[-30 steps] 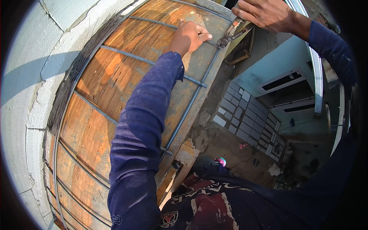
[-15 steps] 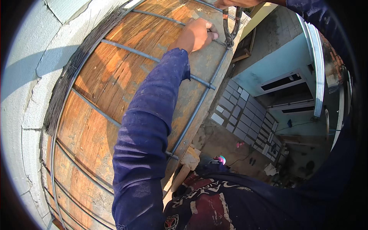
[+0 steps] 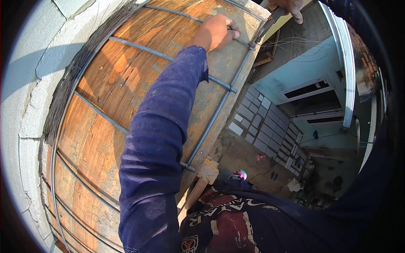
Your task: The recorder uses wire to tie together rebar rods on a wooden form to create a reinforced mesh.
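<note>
My left hand (image 3: 217,31) is closed around a steel rebar rod (image 3: 177,13) that crosses the wooden formwork board (image 3: 126,71). At top right, my right hand (image 3: 289,8) grips a pair of pincers (image 3: 270,26). Their jaws meet the corner where the cross rod joins the long edge rod (image 3: 219,111). Part of the pincers' handles is hidden by the right hand. Further cross rods (image 3: 143,53) run over the board, partly covered by my left sleeve.
A bundle of thin dark tie wire (image 3: 69,88) lies along the block wall (image 3: 31,109) at left. Past the board's right edge is a drop to a lower yard with laid-out grey tiles (image 3: 270,122) and a light blue wall (image 3: 310,63). Fine loose wires (image 3: 295,41) show near the pincers.
The pincers have swung from upright to leaning right, and my right hand has moved right and come further into view. My left hand keeps its hold on the rod.
</note>
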